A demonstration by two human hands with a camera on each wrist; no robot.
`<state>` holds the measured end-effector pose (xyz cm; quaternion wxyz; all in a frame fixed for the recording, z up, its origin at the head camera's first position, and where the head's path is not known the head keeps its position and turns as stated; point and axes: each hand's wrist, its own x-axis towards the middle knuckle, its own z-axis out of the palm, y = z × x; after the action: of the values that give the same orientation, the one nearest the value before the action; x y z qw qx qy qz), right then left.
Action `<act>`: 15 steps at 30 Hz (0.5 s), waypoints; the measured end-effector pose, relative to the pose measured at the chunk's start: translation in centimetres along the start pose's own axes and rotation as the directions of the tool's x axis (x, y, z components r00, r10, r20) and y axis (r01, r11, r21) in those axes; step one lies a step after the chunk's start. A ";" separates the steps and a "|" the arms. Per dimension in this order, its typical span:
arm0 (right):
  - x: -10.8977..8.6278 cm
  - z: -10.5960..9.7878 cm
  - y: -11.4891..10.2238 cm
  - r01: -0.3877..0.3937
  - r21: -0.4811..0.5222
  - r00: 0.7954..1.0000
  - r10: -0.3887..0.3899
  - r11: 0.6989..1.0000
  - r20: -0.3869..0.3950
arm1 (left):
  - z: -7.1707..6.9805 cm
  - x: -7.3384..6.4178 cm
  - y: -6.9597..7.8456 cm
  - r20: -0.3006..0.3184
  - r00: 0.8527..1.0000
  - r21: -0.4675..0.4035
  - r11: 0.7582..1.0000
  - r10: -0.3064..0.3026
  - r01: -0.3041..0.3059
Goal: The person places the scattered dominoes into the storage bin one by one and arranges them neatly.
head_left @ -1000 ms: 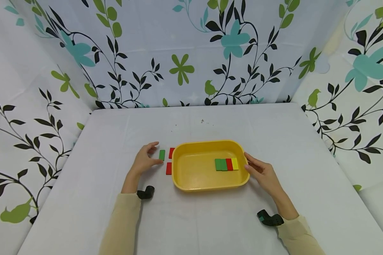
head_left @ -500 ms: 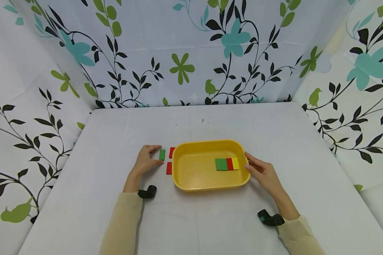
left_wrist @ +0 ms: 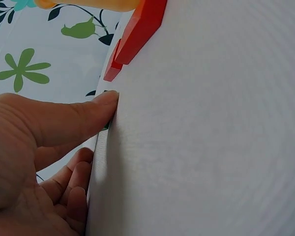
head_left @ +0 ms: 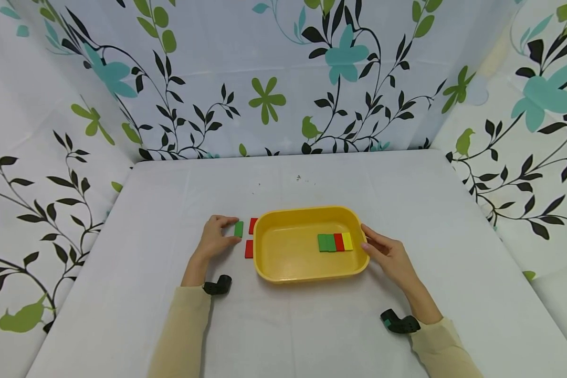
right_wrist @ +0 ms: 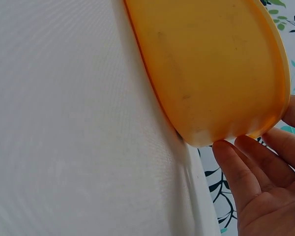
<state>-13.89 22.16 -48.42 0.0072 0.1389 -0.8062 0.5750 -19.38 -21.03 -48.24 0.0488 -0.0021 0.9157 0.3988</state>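
Left of the tray, my left hand pinches a small green tile end to end between thumb and forefinger. The thumb hides most of that tile in the left wrist view. Two red tiles, a far one and a near one, lie between this hand and the yellow tray. At the tray's right end my right hand holds the rim, fingers against the outer wall. Inside the tray a touching row runs from green tiles through a red tile to a yellow tile.
A white cloth covers the table, and a leaf-patterned curtain hangs behind it and at both sides. Black wrist cameras sit on the left wrist and the right wrist.
My left forefinger and thumb have closed in on the two ends of the green tile over the last second. The right hand and the tray stay where they were.
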 end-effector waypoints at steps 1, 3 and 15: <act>0.0 0.0 0.0 0.000 0.000 1.000 0.000 1.000 0.000 | 0.0 0.0 0.0 0.000 1.000 0.001 1.000 -0.001 0.001; 0.0 0.0 0.1 -0.008 0.003 1.000 0.008 1.000 -0.001 | 0.0 -0.1 0.1 -0.001 1.000 0.001 1.000 -0.006 0.006; 0.0 -0.1 -0.4 -0.020 0.020 1.000 0.020 1.000 -0.007 | -0.2 -0.2 0.1 0.003 0.997 -0.032 0.997 -0.072 0.072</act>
<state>-13.86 22.10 -48.07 0.0028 0.1290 -0.8017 0.5836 -19.19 -21.15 -48.04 0.0641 -0.0355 0.9084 0.4115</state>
